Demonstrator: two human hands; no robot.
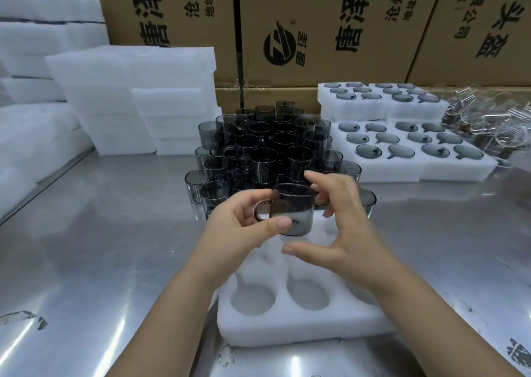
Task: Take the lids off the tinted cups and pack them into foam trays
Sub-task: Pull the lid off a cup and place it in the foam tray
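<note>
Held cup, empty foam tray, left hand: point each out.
held cup (300,210), head view, tinted side wall.
empty foam tray (301,329), head view, near front rim.
left hand (241,221), head view, middle of hand.

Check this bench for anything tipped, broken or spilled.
Nothing looks broken or spilled. The stacked smoky tinted glass cups stand upright, and the filled white foam trays sit flat. Only the clear glass pieces at far right lie in a loose jumble.

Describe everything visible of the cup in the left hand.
The cup is smoky grey see-through glass, cylindrical, with a loop handle. It is about upright, rim open, no lid. The left hand holds it at the handle, thumb on the wall; fingers of the right hand are at its far rim. It hangs above a white foam tray.
</note>
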